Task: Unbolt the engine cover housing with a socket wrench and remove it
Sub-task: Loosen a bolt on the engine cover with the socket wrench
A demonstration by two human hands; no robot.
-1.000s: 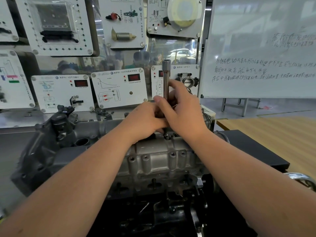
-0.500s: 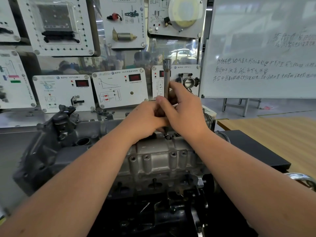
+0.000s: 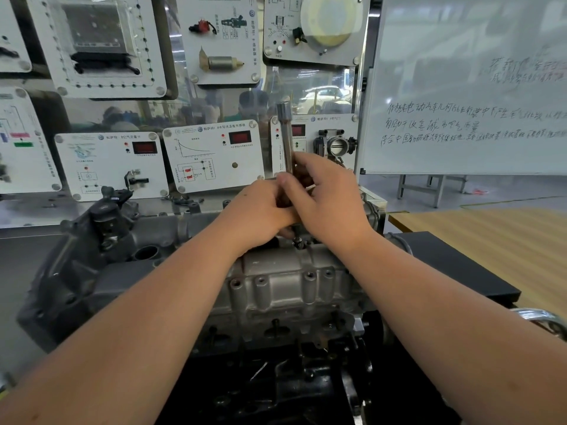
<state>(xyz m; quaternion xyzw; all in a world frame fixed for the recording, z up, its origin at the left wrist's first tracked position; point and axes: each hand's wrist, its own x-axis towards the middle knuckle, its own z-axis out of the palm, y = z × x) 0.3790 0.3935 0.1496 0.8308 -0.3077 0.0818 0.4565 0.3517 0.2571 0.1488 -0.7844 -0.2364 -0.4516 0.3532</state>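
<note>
Head camera looks forward and down, close over the engine (image 3: 276, 289).

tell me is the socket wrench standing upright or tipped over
Upright. The socket wrench rises nearly vertically out of both hands, the left hand and right hand gripping its lower part above the engine cover housing.

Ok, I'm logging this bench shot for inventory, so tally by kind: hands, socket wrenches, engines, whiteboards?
hands: 2 (left hand, right hand)
socket wrench: 1
engine: 1
whiteboard: 1
total: 5
</note>
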